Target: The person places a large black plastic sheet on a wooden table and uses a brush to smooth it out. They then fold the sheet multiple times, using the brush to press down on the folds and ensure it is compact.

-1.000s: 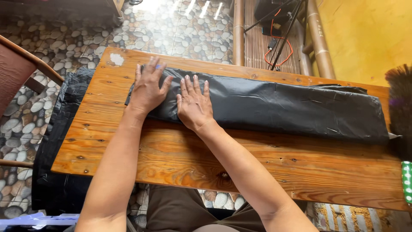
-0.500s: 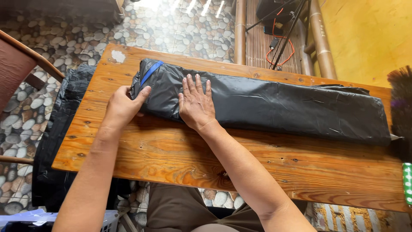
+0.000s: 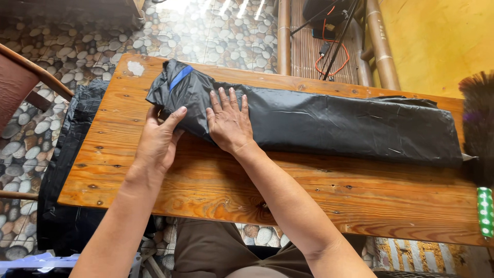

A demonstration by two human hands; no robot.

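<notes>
Wooden surface (image 3: 216,190), plank top, seen from above. Landmark: the black plastic sheet (image 3: 334,121), folded into a long flat band that lies lengthwise along the far half of the surface.

Right hand (image 3: 229,123): flat, fingers spread, palm pressed down on the band just right of its left end. Nothing gripped; it pins the plastic.

Left hand (image 3: 157,141): at the band's left end, fingers tucked under and around the bunched plastic, thumb up against its near side. It looks closed on the end fold rather than lying flat, though the fingertips are hidden beneath the plastic.

Left end of the band is lifted and turned over on itself into a thick lump, with a blue strip (image 3: 181,77) showing on top. From the right hand to the far right end the band lies flat and smooth, edges fairly even.

Judgement on progress: the lengthwise folding appears finished; the rolling or folding up from the left end has only started, one turn at most. Nearly the whole length of the band remains to be taken up.

Around the band: more black plastic (image 3: 62,206) hangs off the surface's left edge toward the pebble floor (image 3: 72,46). A dark broom head (image 3: 478,118) sits just beyond the band's right end, and a green dotted handle (image 3: 484,211) lies nearer, at the right edge.
</notes>
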